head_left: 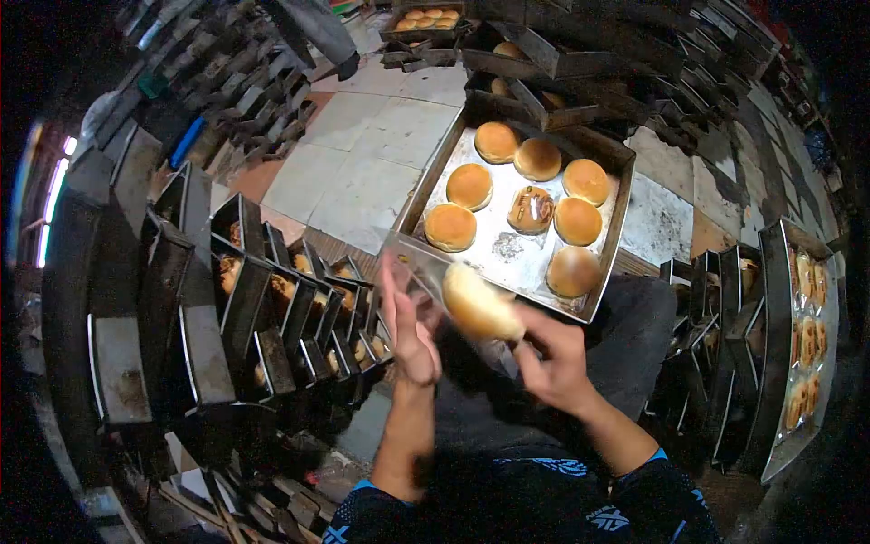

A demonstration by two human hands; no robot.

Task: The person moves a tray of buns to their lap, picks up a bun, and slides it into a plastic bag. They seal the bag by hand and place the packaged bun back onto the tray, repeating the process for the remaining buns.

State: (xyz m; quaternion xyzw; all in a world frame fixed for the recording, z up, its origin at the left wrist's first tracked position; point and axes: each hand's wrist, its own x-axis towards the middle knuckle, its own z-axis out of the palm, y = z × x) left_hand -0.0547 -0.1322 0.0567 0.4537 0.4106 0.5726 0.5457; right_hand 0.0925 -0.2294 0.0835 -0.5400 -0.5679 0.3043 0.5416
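Observation:
In front of me my right hand grips a pale golden bun at its near end; the bun is tilted and blurred by motion. A clear plastic bag spreads from the bun's left side toward my left hand. That hand is open, with its fingers stretched upward along the bag. Just beyond both hands lies a metal baking tray with several golden buns on it. Among them sits one bun in a printed wrapper.
Stacked metal trays with buns rise on my left. To the right, an upright-looking tray holds packed buns in rows. More tray stacks stand behind the baking tray, and another tray of buns is farther back on the tiled floor.

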